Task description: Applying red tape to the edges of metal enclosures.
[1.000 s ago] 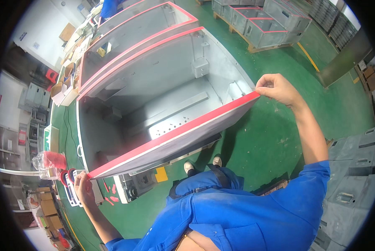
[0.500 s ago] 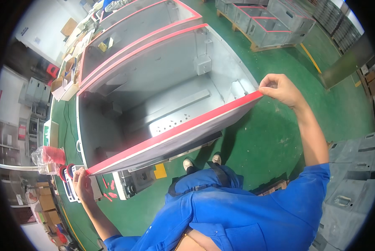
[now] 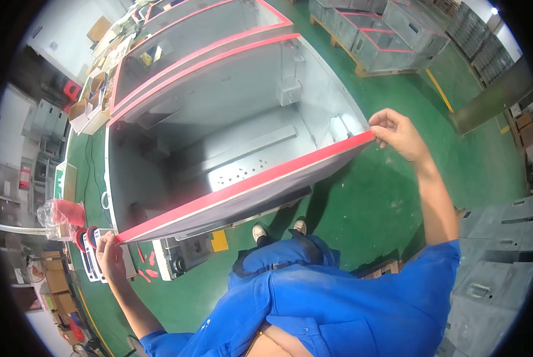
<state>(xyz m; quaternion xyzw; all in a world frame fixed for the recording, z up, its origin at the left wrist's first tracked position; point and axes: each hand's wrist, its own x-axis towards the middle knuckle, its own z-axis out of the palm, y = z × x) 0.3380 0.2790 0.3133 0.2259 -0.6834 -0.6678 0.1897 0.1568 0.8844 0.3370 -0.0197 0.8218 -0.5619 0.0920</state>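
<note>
In front of me is a large open grey metal box (image 3: 230, 95) with pale inner walls and a row of small holes low inside. A strip of red tape (image 3: 260, 177) runs along its near rim, from the left corner to the right one. My left hand (image 3: 110, 256) is closed in a pinch on the tape's end at the near left corner. At the near right corner my right hand (image 3: 399, 134) pinches the tape's other end between thumb and fingers. Between the two hands the strip is straight. Red tape also edges the far rim.
Similar red-edged boxes (image 3: 201, 44) stand behind. Taped grey boxes on a pallet (image 3: 385, 72) are at the far right, more grey housings (image 3: 492, 262) at the lower right. Left are tape rolls (image 3: 88, 238), a plastic-wrapped red roll (image 3: 69, 213) and red scraps (image 3: 150, 268).
The whole view has shifted slightly, with the box's left end and my left hand appearing farther left. Both hands keep their places at the tape's ends; the right fingers have shifted a little.
</note>
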